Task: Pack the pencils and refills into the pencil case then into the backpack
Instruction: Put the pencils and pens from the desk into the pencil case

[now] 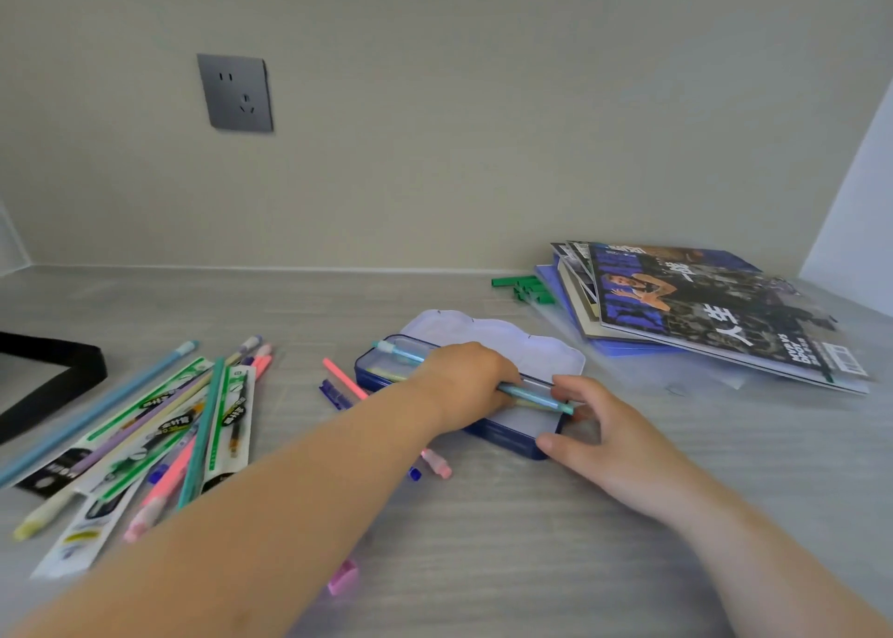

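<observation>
Grey desk (483,541): one open pencil case (502,347), two hands.

The left hand (471,376) grips a light-blue pencil (526,393) lying across the open blue case (507,432), mid-desk. The right hand (587,425) touches the case's near right corner. More pencils and refill packs (232,415) lie toward the desk's (531,541) left edge; magazines (700,313) are stacked at its far right corner.

It looks like a study corner at home. A grey desk (483,516) stands against a beige wall with a socket (235,92). Magazines (700,309) lie stacked there.
</observation>
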`<control>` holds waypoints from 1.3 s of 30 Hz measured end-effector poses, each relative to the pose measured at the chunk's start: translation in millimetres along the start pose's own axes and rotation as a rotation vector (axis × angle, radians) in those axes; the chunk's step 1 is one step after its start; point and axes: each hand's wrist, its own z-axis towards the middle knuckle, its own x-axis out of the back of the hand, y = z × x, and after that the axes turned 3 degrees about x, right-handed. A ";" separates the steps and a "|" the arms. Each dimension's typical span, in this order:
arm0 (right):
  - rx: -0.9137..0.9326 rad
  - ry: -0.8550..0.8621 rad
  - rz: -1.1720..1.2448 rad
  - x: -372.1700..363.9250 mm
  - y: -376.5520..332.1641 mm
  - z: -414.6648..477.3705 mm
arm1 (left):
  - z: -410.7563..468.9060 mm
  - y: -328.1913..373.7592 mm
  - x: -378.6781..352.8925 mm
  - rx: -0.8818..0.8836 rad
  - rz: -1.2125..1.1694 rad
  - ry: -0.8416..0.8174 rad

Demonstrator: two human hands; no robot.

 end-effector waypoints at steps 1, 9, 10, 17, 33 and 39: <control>0.001 -0.007 -0.029 -0.7 0.7 -0.6 | -0.9 -0.4 -0.7 -0.001 -0.020 0.005; 0.023 0.057 -0.126 -3.0 -0.9 -1.7 | -32.6 -58.3 10.3 0.088 0.050 0.084; 0.028 0.055 -0.131 -2.7 -0.9 -1.9 | -39.9 -67.0 9.9 0.136 0.070 0.063; 0.022 0.051 -0.160 1.8 -2.4 -4.5 | -63.3 -71.3 3.4 0.246 0.093 0.111; 0.085 -0.089 -0.176 0.4 -4.2 -4.4 | -114.0 -83.2 8.0 0.077 0.011 0.053; 0.075 -0.087 -0.123 1.9 -4.8 -5.2 | -95.4 -77.4 21.1 0.106 0.215 -0.066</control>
